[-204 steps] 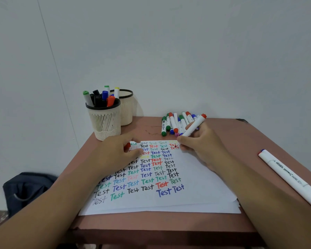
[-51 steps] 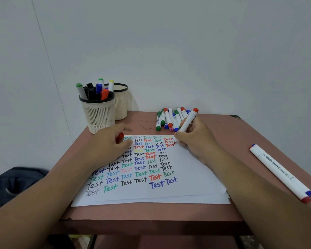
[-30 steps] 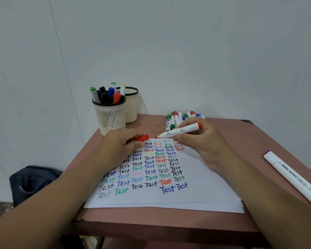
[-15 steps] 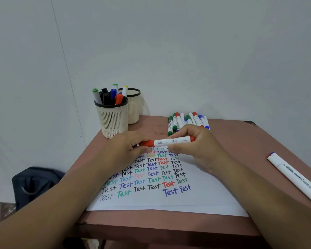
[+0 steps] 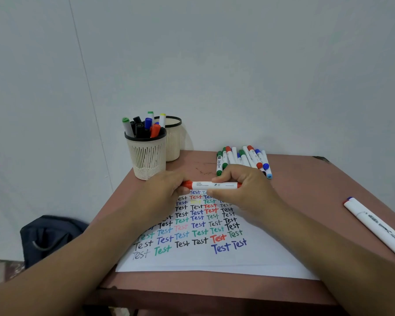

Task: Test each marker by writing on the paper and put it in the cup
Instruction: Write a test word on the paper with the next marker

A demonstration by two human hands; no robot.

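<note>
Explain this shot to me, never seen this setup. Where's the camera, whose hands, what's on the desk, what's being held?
There is no machine here. A person wears one wide-angle camera on the head, looking forward and down, so both forearms come in from the bottom edge. The left hand and right hand hold one red marker level between them, just above the paper, which is covered in rows of the word "Test" in several colours. The left grip covers the cap end. On the table stand a cup full of markers, a second cup behind it, a pile of markers, and one large marker at the right.
</note>
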